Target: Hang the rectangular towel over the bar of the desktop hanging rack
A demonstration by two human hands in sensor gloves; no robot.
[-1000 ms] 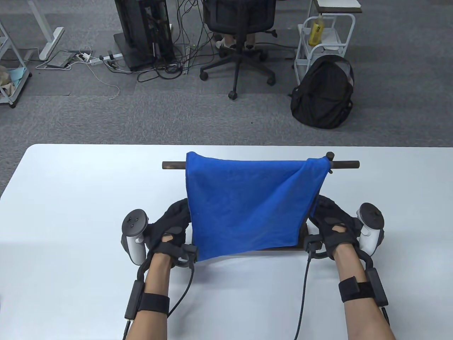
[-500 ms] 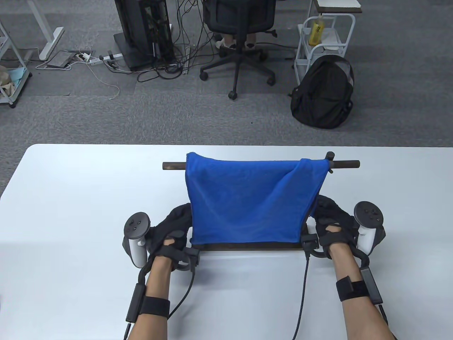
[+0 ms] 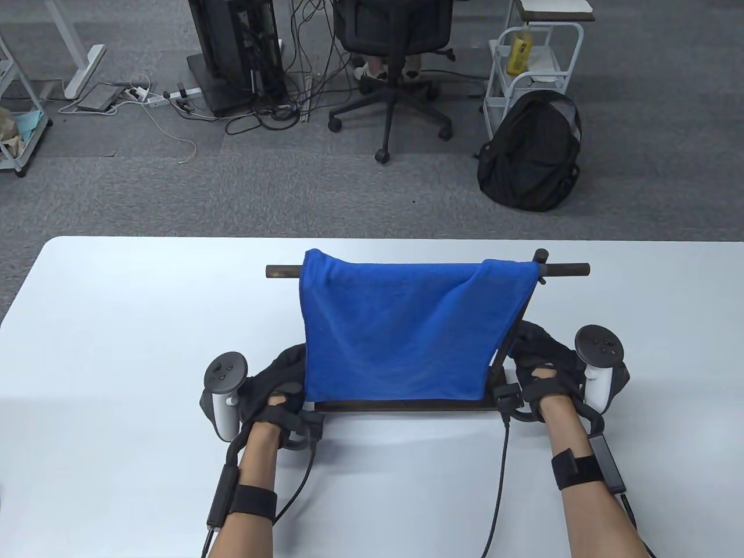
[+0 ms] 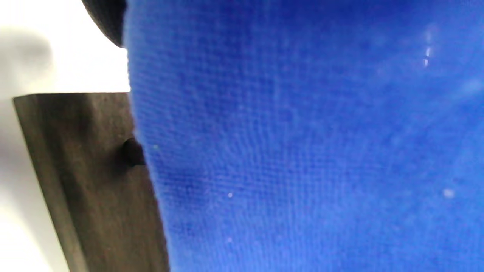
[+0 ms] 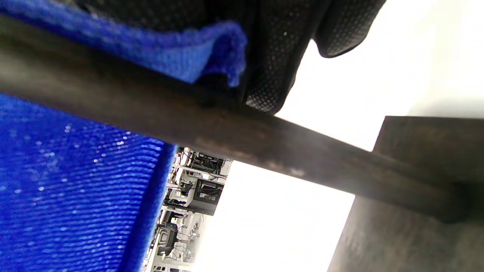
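A blue towel [image 3: 407, 331] of nubby, woven terry hangs over the round dark wooden bar [image 3: 567, 269] of the desktop rack [image 3: 407, 405] at the centre of the table view. The bar's bare ends stick out to the left and right of the cloth. The near panel falls as a broad rectangle down to the flat dark base plank, with a diagonal fold running from the upper right corner toward the lower middle. The rack stands on a smooth white table [image 3: 116, 325] with rounded corners.

The left hand [image 3: 279, 381], in a black mesh glove, sits at the towel's lower left edge; its fingers disappear behind the cloth, so whether that grip is closed on the fabric cannot be told. The left wrist view is filled with the towel's fine grid weave [image 4: 302, 151], with the grainy brown base plank [image 4: 87, 181] at the left of the frame.

The right hand [image 3: 540, 357] is at the towel's lower right edge beside the rack's slanted upright. In the right wrist view its dotted-mesh fingers [image 5: 272, 56] are closed around a folded blue towel corner [image 5: 211, 53], pinching it just above the dark round rod [image 5: 264, 147] that crosses the frame diagonally.
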